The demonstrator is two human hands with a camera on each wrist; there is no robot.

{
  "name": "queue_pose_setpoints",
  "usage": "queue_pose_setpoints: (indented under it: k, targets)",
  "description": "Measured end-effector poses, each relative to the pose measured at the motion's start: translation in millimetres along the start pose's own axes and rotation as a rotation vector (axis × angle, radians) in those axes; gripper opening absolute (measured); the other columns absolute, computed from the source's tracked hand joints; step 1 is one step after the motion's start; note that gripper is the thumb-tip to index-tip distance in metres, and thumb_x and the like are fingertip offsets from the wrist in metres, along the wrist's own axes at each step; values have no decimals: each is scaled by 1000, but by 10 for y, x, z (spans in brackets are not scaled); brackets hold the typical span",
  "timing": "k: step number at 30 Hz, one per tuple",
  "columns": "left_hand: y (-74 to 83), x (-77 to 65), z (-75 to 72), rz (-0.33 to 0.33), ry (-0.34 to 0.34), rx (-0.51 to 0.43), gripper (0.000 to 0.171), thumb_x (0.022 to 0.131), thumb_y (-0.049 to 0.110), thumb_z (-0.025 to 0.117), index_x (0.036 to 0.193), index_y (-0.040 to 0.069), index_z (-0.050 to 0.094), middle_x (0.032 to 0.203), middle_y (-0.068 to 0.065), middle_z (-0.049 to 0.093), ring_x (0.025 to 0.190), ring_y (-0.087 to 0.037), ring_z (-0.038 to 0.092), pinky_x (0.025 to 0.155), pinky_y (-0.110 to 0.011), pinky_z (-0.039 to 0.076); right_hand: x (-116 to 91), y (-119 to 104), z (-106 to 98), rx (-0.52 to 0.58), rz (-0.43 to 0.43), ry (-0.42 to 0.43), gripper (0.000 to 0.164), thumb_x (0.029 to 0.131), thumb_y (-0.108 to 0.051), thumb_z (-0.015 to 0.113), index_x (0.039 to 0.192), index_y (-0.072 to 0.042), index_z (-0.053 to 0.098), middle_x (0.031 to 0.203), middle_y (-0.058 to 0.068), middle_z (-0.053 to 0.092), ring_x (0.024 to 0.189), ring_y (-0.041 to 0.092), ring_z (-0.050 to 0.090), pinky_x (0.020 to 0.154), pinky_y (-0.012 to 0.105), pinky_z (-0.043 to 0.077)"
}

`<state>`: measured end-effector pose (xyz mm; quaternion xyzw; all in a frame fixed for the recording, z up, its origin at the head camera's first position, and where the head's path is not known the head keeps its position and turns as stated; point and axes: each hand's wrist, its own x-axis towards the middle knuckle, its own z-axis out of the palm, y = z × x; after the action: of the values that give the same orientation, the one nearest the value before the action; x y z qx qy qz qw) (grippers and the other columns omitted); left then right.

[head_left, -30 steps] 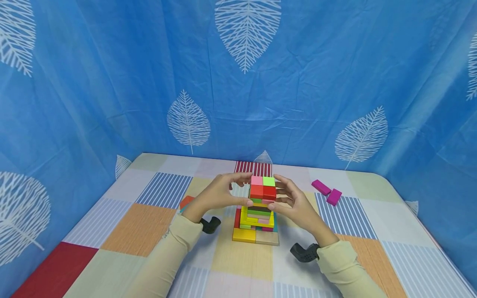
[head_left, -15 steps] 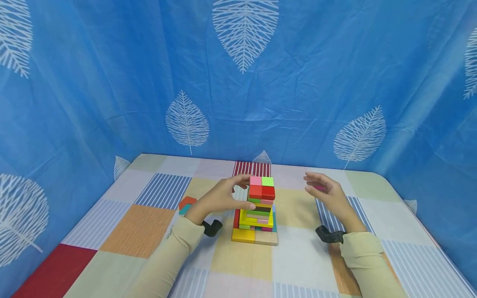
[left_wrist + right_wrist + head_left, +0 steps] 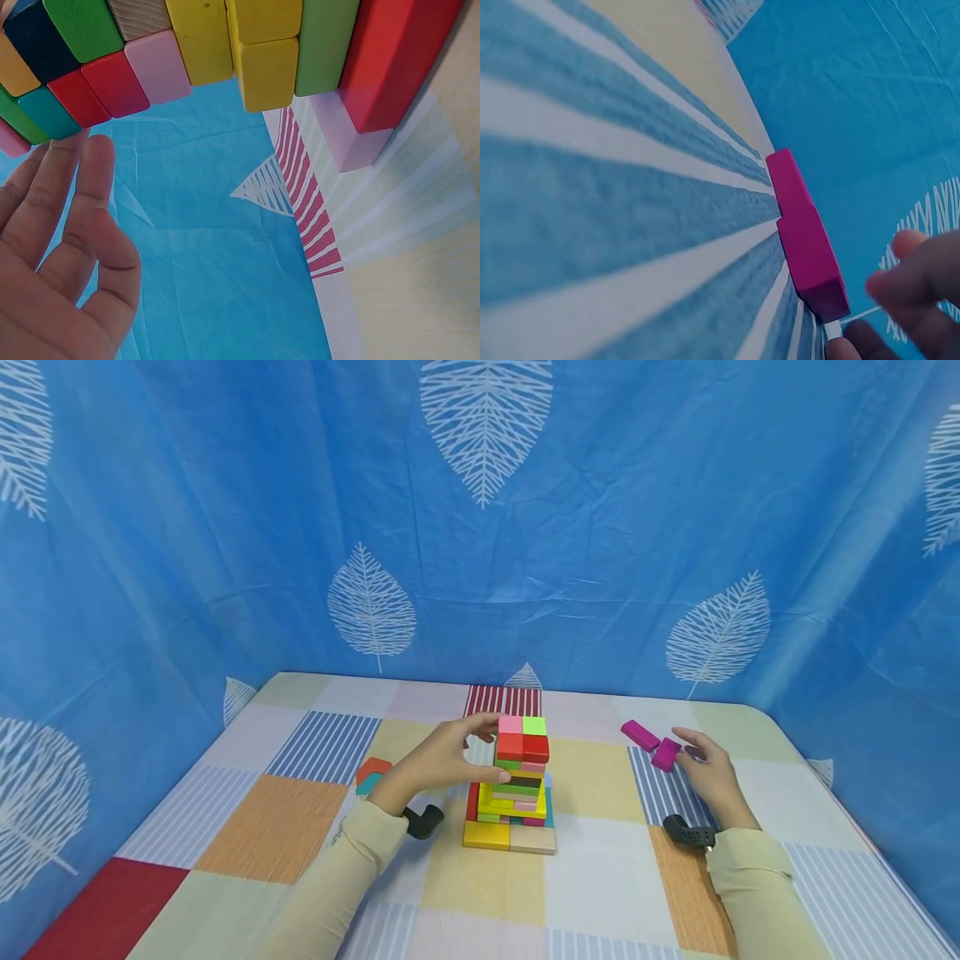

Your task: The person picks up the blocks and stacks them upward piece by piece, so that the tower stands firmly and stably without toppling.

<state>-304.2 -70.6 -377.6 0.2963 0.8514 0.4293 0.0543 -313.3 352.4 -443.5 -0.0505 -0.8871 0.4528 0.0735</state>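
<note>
A tower of colourful wooden blocks (image 3: 521, 747) stands in the middle of the table, with pink, lime and red blocks on top. My left hand (image 3: 442, 757) is at its left side, thumb toward the front and fingers behind. In the left wrist view, the fingertips of that hand (image 3: 56, 262) meet the edge of the tower (image 3: 210, 37). To the right, my right hand (image 3: 712, 781) hovers beside the nearer magenta block (image 3: 666, 754), fingers spread. The right wrist view has its fingertips just off that block; contact cannot be made out. A second magenta block (image 3: 641, 735) lies against it.
An orange block (image 3: 372, 768) and a teal block (image 3: 368, 783) lie left of the tower, partly behind the left wrist. Yellow and pale wooden planks (image 3: 487, 835) form the tower's front base. A blue curtain (image 3: 480, 568) hangs along the table's back and sides.
My right hand has left the tower and moved right, down to the magenta blocks. The left hand stays beside the tower, which looks unchanged.
</note>
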Motion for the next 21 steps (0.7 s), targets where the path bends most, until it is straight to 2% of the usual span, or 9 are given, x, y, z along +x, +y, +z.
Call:
queue_pose_setpoints:
  k: [2, 5, 9, 11, 14, 17, 21]
  targets:
    - [8, -4, -3, 0, -3, 1, 80, 90, 25, 90, 156, 0, 52, 146, -14, 64, 130, -31, 60, 111, -55, 50, 16, 28, -9, -33, -4, -50, 55, 104, 8, 44, 158, 12, 39, 162, 42, 34, 152, 62, 30, 122, 72, 27]
    - [17, -14, -4, -2, -4, -1, 80, 91, 25, 90, 156, -1, 51, 145, -14, 64, 130, -31, 60, 111, -55, 49, 14, 37, -30, -104, -20, -93, 56, 101, 8, 47, 156, 13, 40, 156, 44, 40, 148, 62, 36, 120, 72, 30]
    - [-7, -10, 4, -3, -3, 4, 80, 91, 25, 90, 156, -1, 51, 145, -14, 65, 129, -31, 60, 111, -55, 49, -16, 10, -97, -194, -50, -116, 47, 101, 5, 54, 147, 16, 50, 138, 43, 56, 129, 60, 54, 110, 71, 44]
    - [-11, -12, 9, -5, -2, 5, 80, 91, 25, 90, 156, -1, 52, 145, -14, 64, 129, -31, 60, 111, -55, 49, -28, -2, -148, -224, -71, -171, 44, 101, 4, 58, 142, 17, 54, 129, 42, 61, 119, 57, 58, 103, 69, 50]
    - [-6, -19, 11, -11, 1, 7, 80, 90, 25, 90, 155, -1, 52, 145, -14, 64, 129, -31, 60, 111, -55, 50, -55, -23, -235, -220, -97, -300, 40, 99, 3, 60, 138, 16, 60, 124, 37, 65, 110, 48, 62, 96, 60, 57]
    - [4, -23, 8, -11, 4, 7, 79, 90, 25, 90, 155, 0, 52, 145, -14, 65, 129, -31, 60, 111, -55, 50, -80, -45, -316, -183, -132, -431, 39, 94, 8, 62, 132, 16, 65, 125, 36, 66, 104, 39, 62, 84, 47, 60]
    - [-2, -13, 5, -2, 4, 11, 78, 90, 25, 90, 154, 0, 53, 143, -13, 65, 128, -30, 60, 110, -55, 50, -97, -77, -357, -159, -156, -516, 35, 89, 12, 68, 124, 16, 69, 112, 24, 69, 96, 29, 59, 74, 37, 57]
